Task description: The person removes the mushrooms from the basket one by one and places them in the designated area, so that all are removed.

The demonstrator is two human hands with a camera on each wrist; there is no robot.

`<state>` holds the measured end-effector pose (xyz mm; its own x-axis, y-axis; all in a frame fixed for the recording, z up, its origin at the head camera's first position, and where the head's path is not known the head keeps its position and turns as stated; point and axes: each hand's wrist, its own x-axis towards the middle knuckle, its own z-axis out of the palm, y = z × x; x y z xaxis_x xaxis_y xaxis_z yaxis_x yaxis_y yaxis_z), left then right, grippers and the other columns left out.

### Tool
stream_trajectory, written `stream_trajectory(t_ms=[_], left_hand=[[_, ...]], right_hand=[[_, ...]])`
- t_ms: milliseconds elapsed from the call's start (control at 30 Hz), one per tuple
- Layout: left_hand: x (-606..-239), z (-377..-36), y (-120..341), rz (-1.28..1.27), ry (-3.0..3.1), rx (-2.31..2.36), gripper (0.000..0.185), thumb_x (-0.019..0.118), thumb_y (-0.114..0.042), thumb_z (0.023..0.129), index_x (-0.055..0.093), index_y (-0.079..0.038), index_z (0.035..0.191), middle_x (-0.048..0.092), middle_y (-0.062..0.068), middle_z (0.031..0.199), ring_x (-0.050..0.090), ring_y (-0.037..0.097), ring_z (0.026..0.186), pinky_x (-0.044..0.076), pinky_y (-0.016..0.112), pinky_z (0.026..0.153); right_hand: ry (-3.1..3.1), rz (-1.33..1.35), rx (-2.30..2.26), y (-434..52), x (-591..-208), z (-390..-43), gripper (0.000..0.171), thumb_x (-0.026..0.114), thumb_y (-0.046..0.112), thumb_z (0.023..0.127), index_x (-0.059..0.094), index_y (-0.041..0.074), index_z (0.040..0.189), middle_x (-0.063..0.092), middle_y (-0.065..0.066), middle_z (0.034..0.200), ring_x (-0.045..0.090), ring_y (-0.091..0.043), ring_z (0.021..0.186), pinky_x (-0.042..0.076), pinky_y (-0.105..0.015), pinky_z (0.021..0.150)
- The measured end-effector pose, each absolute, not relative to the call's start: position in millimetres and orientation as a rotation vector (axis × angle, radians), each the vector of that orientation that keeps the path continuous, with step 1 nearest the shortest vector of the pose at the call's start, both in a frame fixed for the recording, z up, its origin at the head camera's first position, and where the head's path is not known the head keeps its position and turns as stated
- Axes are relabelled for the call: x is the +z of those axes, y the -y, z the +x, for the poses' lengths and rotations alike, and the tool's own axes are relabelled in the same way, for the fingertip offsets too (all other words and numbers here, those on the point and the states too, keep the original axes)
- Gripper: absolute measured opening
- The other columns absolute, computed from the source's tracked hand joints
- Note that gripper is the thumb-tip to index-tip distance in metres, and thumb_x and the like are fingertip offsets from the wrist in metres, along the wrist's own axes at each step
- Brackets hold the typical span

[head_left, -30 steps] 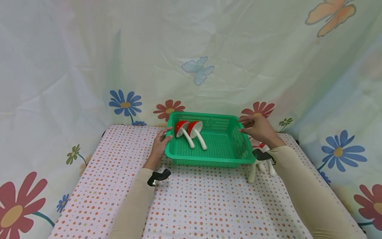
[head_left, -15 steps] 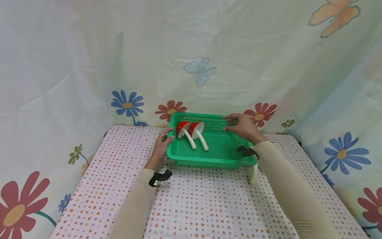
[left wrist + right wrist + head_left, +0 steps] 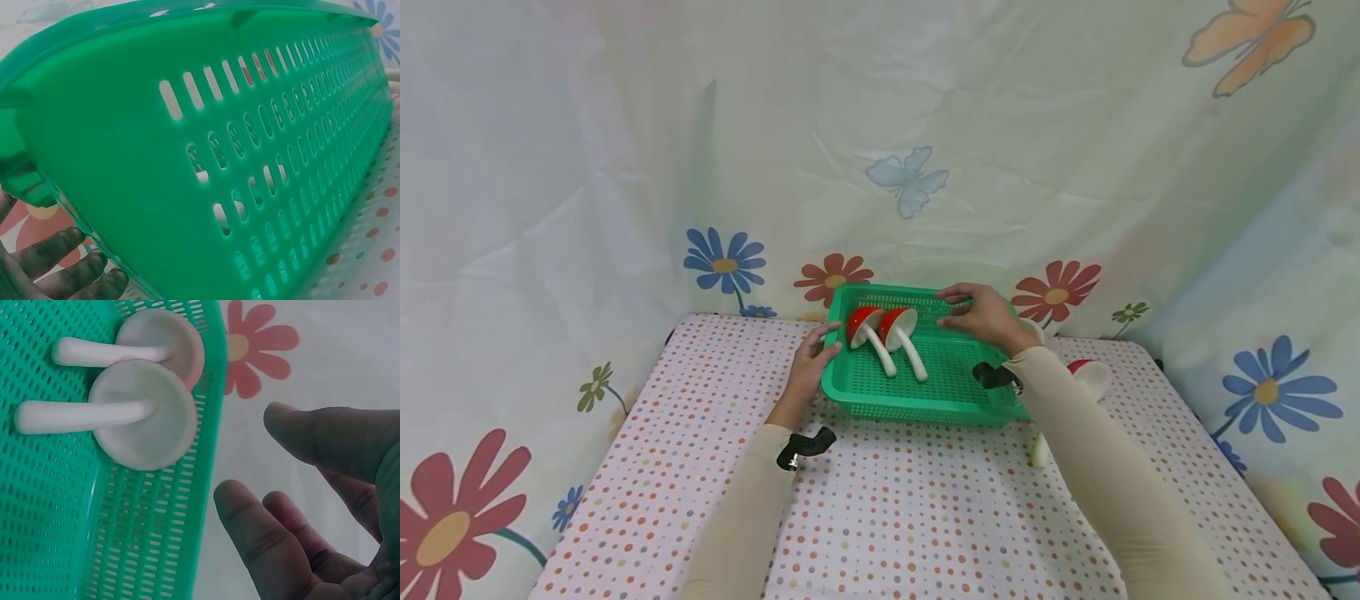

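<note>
Two toy mushrooms with red caps and white stems, a left one [image 3: 859,327] and a right one [image 3: 901,329], lie side by side in the left half of the green plastic basket [image 3: 917,410]. My left hand [image 3: 807,364] touches the basket's left side, its fingers extended along the edge; the left wrist view has its fingers [image 3: 87,269] beside the outer wall. Above the basket's right part is my right hand [image 3: 985,315], thumb and fingers apart with nothing between them. In the right wrist view the same two mushrooms [image 3: 147,419] show their pale undersides.
More toy mushrooms lie on the table right of the basket, partly hidden by my right arm: one red-and-white cap [image 3: 1092,379] and one stem [image 3: 1040,452] show. A dotted cloth [image 3: 880,517] covers the table. A flowered curtain [image 3: 775,167] hangs behind.
My right hand has moved left, from the basket's right rim to over its inside. The left hand stays at the left side. More of a mushroom cap shows right of my arm.
</note>
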<state>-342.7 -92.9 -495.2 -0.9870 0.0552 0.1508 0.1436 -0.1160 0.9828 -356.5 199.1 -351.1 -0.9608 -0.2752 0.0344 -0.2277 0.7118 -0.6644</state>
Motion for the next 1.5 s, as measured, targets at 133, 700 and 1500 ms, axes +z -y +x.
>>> stream_trajectory(t_ms=[133, 700, 1500], left_hand=[[-496.7, -342.8, 92.5, -0.227, 2.054, -2.269, 0.041, 0.057, -0.017, 0.100, 0.054, -0.017, 0.141, 0.041, 0.007, 0.154, 0.041, 0.032, 0.141, 0.036, 0.053, 0.112], [-480.7, -331.3, 92.1, -0.245, 2.103, -2.244, 0.044, 0.056, -0.017, 0.101, 0.049, -0.009, 0.144, 0.028, 0.009, 0.162, 0.020, 0.036, 0.151, 0.027, 0.055, 0.118], [-499.3, -347.3, 91.5, -0.220, 2.055, -2.243, 0.040, 0.058, -0.018, 0.100, 0.055, -0.018, 0.140, 0.041, 0.006, 0.155, 0.040, 0.032, 0.142, 0.038, 0.054, 0.111]], right_hand=[[-2.807, -0.427, -1.111, -192.0, -355.9, -363.6, 0.045, 0.068, 0.015, 0.093, 0.057, 0.011, 0.136, 0.050, -0.022, 0.142, 0.055, -0.042, 0.125, 0.054, -0.051, 0.092], [-2.785, -0.461, -1.074, -169.3, -382.9, -390.4, 0.041, 0.068, 0.009, 0.092, 0.059, 0.008, 0.133, 0.048, -0.021, 0.144, 0.048, -0.045, 0.131, 0.049, -0.054, 0.098], [-2.776, -0.374, -1.052, -146.9, -397.9, -411.7, 0.039, 0.065, 0.009, 0.094, 0.059, 0.010, 0.133, 0.048, -0.018, 0.145, 0.051, -0.039, 0.128, 0.051, -0.050, 0.096]])
